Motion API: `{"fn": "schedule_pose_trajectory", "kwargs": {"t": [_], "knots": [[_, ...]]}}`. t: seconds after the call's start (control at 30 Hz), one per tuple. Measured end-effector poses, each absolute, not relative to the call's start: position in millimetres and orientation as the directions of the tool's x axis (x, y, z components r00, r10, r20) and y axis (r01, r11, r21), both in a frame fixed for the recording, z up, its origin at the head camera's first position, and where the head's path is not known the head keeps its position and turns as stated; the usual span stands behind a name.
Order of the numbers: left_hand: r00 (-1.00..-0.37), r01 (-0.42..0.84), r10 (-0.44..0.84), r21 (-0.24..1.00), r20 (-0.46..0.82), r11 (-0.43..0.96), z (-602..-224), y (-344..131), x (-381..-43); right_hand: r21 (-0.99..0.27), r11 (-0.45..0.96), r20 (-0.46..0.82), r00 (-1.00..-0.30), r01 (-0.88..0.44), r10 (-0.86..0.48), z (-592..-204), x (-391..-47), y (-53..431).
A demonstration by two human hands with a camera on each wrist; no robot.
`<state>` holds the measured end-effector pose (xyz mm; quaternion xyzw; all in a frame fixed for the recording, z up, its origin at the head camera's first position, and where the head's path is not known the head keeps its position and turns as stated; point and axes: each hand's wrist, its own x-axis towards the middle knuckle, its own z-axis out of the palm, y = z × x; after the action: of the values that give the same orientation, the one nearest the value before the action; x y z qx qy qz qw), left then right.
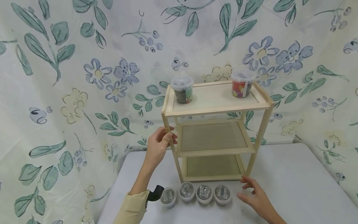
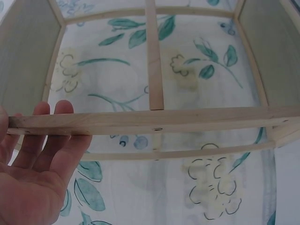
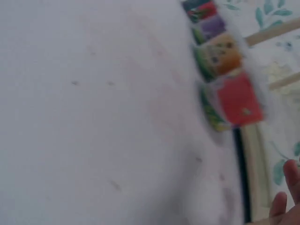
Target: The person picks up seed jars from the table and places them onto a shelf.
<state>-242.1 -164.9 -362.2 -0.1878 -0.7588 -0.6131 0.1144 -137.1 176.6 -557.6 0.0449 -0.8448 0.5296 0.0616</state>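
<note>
A three-tier wooden shelf rack [image 1: 209,102] stands on the table. My left hand [image 1: 158,143] grips its front left post. In the left wrist view, the fingers of the left hand [image 2: 44,164] curl round that wooden post [image 2: 197,119]. Near the foot of the front right post is my right hand [image 1: 255,197], its fingers spread and loosely bent, holding nothing. Whether its fingertips touch the post cannot be told. In the right wrist view, only some fingers of the right hand [image 3: 290,206] show at the lower right corner.
On the top tier sit two lidded plastic tubs, one at the left [image 1: 182,90] and one at the right [image 1: 242,84]. Several more lidded tubs [image 1: 204,194], with colourful labels [image 3: 239,98], line up before the rack on the white table [image 1: 291,180]. A floral curtain [image 1: 112,46] hangs behind.
</note>
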Motion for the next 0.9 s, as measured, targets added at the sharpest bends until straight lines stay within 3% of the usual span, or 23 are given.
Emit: {"fn": "schedule_pose_trajectory", "kwargs": {"t": [0.23,0.4,0.53,0.9], "knots": [[-0.903,0.427,0.139,0.888,0.407,0.172,-365,-165,-241,-0.928,0.321,0.165,-0.981,-0.188,-0.099,-593,-131,153],[-0.9,0.431,0.144,0.886,0.411,0.172,-366,-165,-241,-0.928,0.367,0.027,-0.995,-0.062,-0.1,-610,-134,139],[-0.9,0.433,0.14,0.885,0.414,0.169,-366,-166,-241,-0.904,0.423,0.008,-0.991,-0.063,-0.13,-616,-141,131],[-0.896,0.44,0.146,0.88,0.419,0.179,-364,-166,-242,-0.879,0.471,0.075,-0.997,-0.07,-0.008,-619,-142,115]]}}
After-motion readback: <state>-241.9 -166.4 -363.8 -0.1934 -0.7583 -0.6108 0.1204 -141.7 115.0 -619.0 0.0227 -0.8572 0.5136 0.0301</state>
